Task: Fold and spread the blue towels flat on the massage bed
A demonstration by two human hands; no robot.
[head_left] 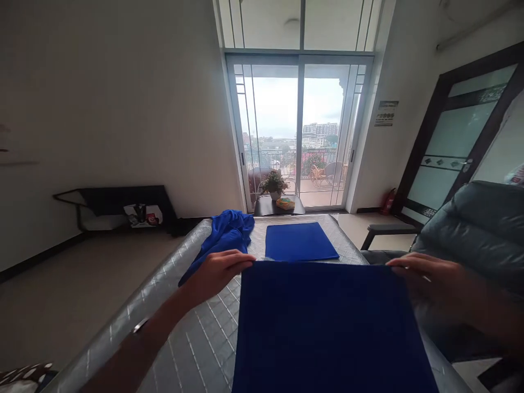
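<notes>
A dark blue folded cloth (pixel 327 327) hangs between my two hands, its top edge stretched nearly straight and its lower part cut off by the frame. My left hand (pixel 227 270) pinches the upper left corner. At the upper right corner my right hand (pixel 434 275) also has its fingers closed on the fabric. Just beyond lies a flat, folded blue cloth (pixel 301 241) on the quilted silver mattress (pixel 196 338). Left of that, a crumpled blue cloth (pixel 231 232) spreads in a loose heap. Whether the held cloth touches the mattress is hidden.
A small dark table (pixel 262 206) with a potted plant (pixel 275 184) stands past the mattress, before the sliding glass door (pixel 301 131). To the right is a dark padded armchair (pixel 478 234). A black frame (pixel 123 199) leans by the left wall.
</notes>
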